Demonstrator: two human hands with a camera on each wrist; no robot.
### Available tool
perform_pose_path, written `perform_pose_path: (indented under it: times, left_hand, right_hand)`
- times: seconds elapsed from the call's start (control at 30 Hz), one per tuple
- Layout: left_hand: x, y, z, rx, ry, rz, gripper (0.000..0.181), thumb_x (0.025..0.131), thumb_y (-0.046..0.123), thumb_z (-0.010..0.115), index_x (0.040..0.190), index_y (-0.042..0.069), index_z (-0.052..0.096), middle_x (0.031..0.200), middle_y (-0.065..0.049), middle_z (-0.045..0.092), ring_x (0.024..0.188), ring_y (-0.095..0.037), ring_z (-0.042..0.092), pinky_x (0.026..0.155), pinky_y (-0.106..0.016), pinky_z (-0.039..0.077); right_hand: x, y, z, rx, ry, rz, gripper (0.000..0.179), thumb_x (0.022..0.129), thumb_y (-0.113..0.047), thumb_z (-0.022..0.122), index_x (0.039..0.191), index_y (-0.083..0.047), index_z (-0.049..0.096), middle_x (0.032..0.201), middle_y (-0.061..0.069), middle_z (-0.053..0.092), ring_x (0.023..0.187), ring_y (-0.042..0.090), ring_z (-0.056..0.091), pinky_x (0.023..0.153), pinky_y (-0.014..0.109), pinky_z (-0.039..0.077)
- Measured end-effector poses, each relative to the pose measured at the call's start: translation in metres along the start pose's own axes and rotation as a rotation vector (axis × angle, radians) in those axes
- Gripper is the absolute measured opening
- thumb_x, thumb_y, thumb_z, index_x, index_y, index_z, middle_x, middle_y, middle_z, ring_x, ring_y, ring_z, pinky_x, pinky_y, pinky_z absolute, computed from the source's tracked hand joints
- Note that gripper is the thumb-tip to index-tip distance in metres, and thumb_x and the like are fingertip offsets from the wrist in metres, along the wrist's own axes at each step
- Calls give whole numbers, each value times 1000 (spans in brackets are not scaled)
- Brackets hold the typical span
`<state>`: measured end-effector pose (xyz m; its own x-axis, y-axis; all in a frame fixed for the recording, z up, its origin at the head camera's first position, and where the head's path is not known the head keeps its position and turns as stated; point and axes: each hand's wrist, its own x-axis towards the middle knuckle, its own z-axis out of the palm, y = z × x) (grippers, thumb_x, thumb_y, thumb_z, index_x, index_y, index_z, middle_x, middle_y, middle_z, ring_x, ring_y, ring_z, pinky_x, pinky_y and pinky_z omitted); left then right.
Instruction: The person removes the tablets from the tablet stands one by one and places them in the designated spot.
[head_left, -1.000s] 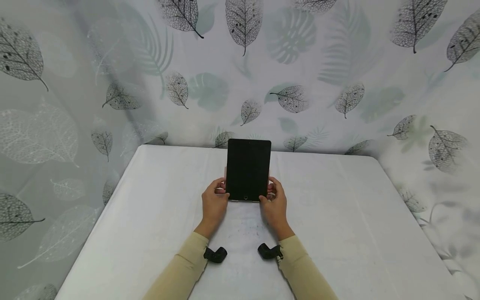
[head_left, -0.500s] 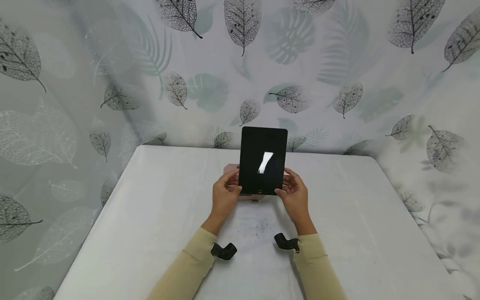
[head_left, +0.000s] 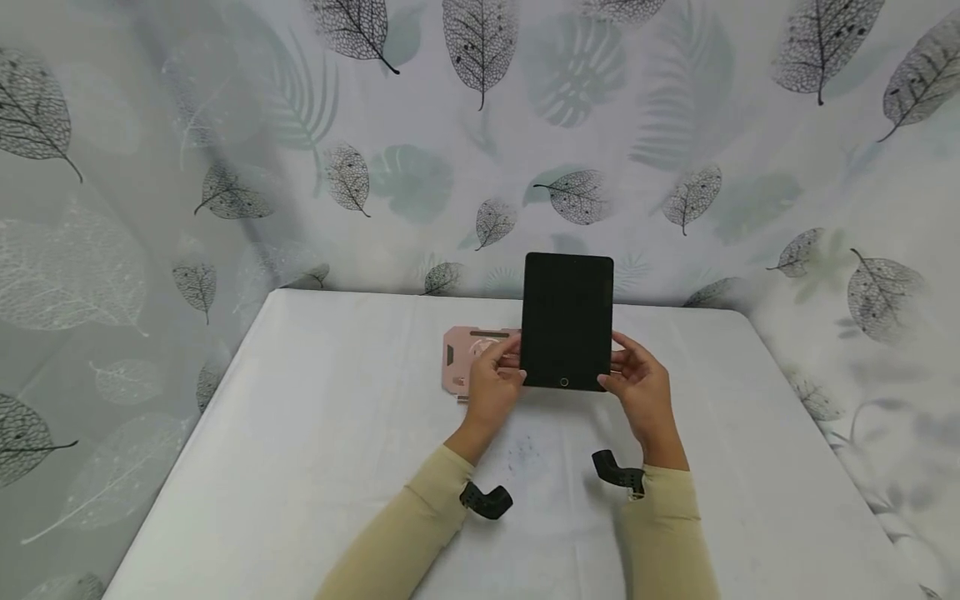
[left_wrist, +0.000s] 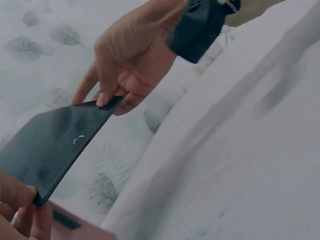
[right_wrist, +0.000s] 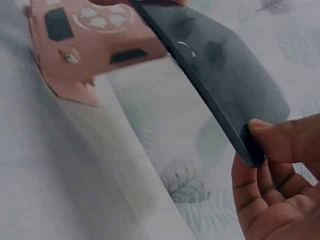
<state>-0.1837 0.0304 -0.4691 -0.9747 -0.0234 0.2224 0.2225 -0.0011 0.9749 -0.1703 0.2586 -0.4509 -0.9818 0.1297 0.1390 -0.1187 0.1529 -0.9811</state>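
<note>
A black tablet [head_left: 567,321] with a round home button is held upright above the table, its screen facing me. My left hand [head_left: 493,387] pinches its lower left corner, thumb on the front and fingers behind. At the lower right corner, my right hand [head_left: 641,387] pinches it the same way; the right wrist view shows the thumb [right_wrist: 280,140] pressed on the screen side. Behind and left of the tablet is a rose-pink panel [head_left: 456,367] with dark slots and a round white pattern, like a flat stand. The left hand and tablet hide its right part.
A white cloth covers the table [head_left: 337,433]. Leaf-printed curtains [head_left: 420,100] rise behind it and at both sides. Black wrist mounts [head_left: 486,500] stick out from both sleeves.
Both hands have carried the tablet to the right and slightly up, away from the pink panel. More of the panel now shows on the left.
</note>
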Motion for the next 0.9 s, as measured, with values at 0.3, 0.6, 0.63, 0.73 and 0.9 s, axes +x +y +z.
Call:
perform_pose_path:
  times: [0.3,0.6,0.63,0.73,0.9]
  left_hand:
    - [-15,-12,37,-3,12,-90,59,83,-16,67,138,5,63,117,-15,70,103,-22,66,86,-25,59]
    - [-30,-30,58,51,14,-158,61,80,-16,70,138,2,62,114,-16,72,101,-23,69,84,-26,61]
    - [-31,-32,59,54,12,-160,61,80,-16,70,138,2,63,114,-16,72,101,-22,69,84,-26,61]
    - [-34,-38,60,87,5,-172,59,81,-15,71,136,5,64,114,-14,73,101,-20,69,85,-26,61]
    - [-37,-45,62,145,6,-162,57,81,-14,71,133,6,66,113,-14,74,98,-19,69,83,-24,60]
  right_hand:
    - [-2,7,-40,-125,-39,141,74,83,16,67,151,-6,48,104,-3,59,94,3,64,77,16,57]
    - [-3,25,-60,-173,-73,298,76,83,13,69,153,-2,44,100,-6,60,88,3,60,75,18,55]
    - [-3,27,-60,-170,-72,314,75,83,13,69,152,-2,45,99,-7,60,88,4,59,75,18,54]
    - [-2,33,-60,-159,-73,352,76,82,13,69,152,-1,45,97,-8,60,86,4,57,72,18,53]
    - [1,41,-60,-184,-92,387,75,81,14,69,151,0,46,98,-5,60,82,4,56,68,20,52]
